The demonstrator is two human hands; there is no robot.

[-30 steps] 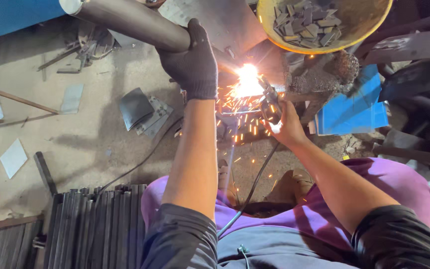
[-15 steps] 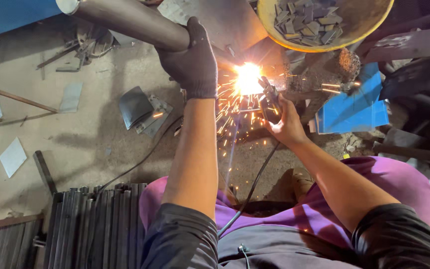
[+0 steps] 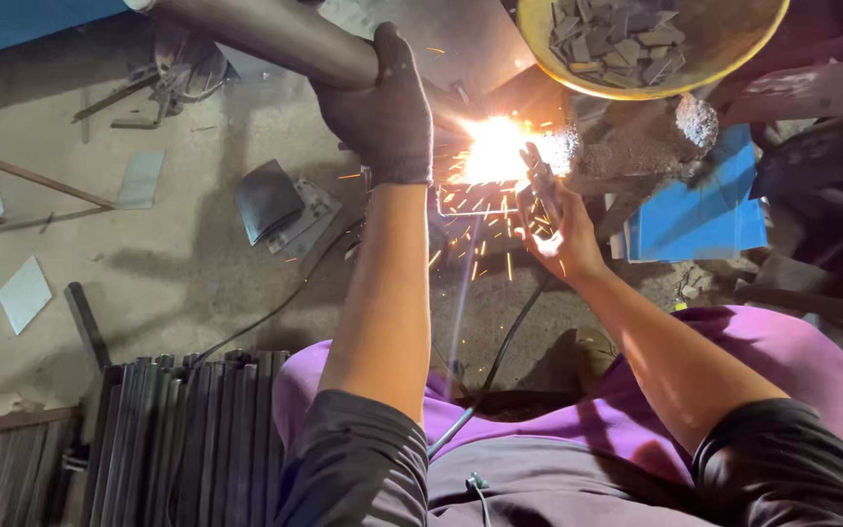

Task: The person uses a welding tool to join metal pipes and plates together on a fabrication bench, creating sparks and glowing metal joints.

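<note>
My left hand (image 3: 382,107), in a dark glove, grips a thick grey metal pipe (image 3: 265,34) that runs from the upper left toward the middle. My right hand (image 3: 553,229), bare, is closed on a welding electrode holder (image 3: 541,181), with a black cable (image 3: 500,361) trailing down over my purple trousers. A bright welding arc (image 3: 495,146) burns just past the gloved hand, between the two hands, and throws orange sparks downward. The joint itself is hidden by the glare.
A yellow bowl (image 3: 734,63) of small grey metal pieces sits at the top right. A blue metal block (image 3: 704,215) lies right of the arc. Dark metal bars (image 3: 178,439) are stacked at the lower left. Flat metal scraps (image 3: 21,293) and plates (image 3: 280,205) lie on the concrete floor.
The arc stays lit and the spark shower has shifted and spread downward. Both hands keep their grip and hold nearly the same place.
</note>
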